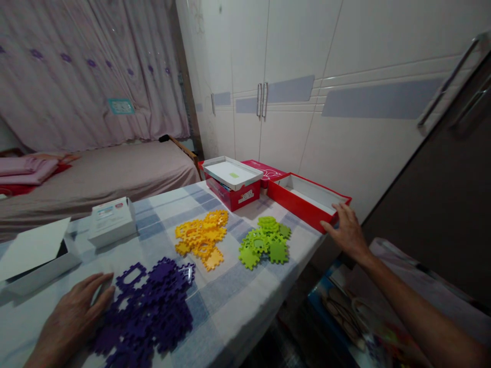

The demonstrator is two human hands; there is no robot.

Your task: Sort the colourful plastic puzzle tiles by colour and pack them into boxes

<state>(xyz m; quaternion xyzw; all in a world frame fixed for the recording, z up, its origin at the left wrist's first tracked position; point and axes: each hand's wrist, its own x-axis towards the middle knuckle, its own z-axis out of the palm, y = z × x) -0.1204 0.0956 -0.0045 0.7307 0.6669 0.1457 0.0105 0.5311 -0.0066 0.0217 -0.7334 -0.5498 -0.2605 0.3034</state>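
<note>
My right hand (348, 229) is at the near right end of an open red box (295, 206) with a white inside, thumb on the front wall and fingers by the rim. Flat on the tablecloth, my left hand (76, 313) rests with its fingers stretched out beside a heap of dark purple interlocking toy pieces (153, 301). One clear piece (186, 274) lies at that heap's edge. Yellow interlocking pieces (203, 235) form a second pile at mid-table. A third pile, of green pieces (266, 244), lies between the yellow ones and the red box.
On the left stand two white boxes, one with a raised lid (36, 248) and one closed (112, 223). Behind the piles, a red box (233, 198) carries a white lid (232, 173). A wardrobe (287, 133) borders the table's far side. Storage items (339, 301) sit below the right edge.
</note>
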